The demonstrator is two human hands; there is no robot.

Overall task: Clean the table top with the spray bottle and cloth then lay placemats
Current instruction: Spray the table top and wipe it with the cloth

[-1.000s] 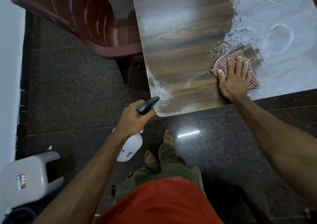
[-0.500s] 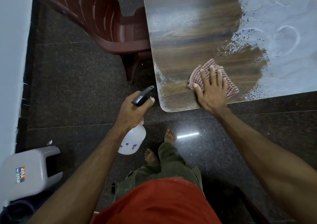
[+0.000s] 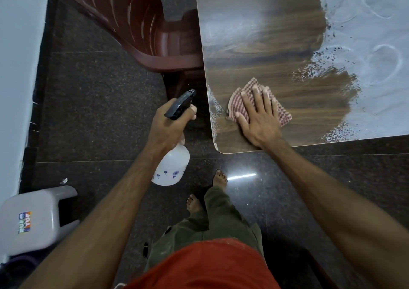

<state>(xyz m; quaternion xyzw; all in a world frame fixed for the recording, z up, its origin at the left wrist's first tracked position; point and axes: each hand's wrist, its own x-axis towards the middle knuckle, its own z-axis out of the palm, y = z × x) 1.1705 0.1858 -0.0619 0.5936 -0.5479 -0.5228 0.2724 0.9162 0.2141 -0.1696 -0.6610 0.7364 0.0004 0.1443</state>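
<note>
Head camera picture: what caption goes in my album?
Right hand wipes the table with a checked cloth; left hand holds the spray bottle.

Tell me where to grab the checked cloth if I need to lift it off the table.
Pinch the checked cloth at its free right corner, coming from the right along the table. The right hand lies flat over its middle and left part, fingers spread, so only that corner and the far edge stay exposed. It lies flat, so probably a low pinch works best.

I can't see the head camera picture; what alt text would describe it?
A right hand presses a checked cloth flat on a half-wiped wooden table. The left hand holds a spray bottle over the dark floor.
</note>
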